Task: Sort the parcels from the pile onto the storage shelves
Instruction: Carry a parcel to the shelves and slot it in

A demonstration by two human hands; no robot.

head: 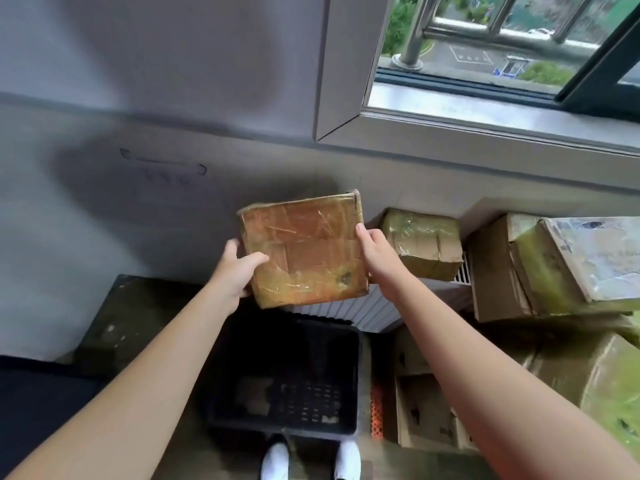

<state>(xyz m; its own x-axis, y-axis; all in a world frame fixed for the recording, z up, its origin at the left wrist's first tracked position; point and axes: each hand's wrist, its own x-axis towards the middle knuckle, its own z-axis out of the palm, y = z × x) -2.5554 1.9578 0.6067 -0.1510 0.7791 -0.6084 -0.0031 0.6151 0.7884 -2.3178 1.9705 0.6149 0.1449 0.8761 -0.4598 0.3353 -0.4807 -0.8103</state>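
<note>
Your left hand (232, 271) and right hand (375, 251) clamp the taped parcel (304, 251) by its sides, seemingly above the black crate (287, 375).

Brown parcel (303, 249), black crate (287, 372)

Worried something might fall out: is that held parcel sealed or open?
Sealed: glossy tape covers the cardboard parcel, no flap lifted, left hand and right hand gripping its sides.

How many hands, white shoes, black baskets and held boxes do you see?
Hands: 2, left hand and right hand
White shoes: 2
Black basket: 1
Held box: 1
Total: 6
</note>
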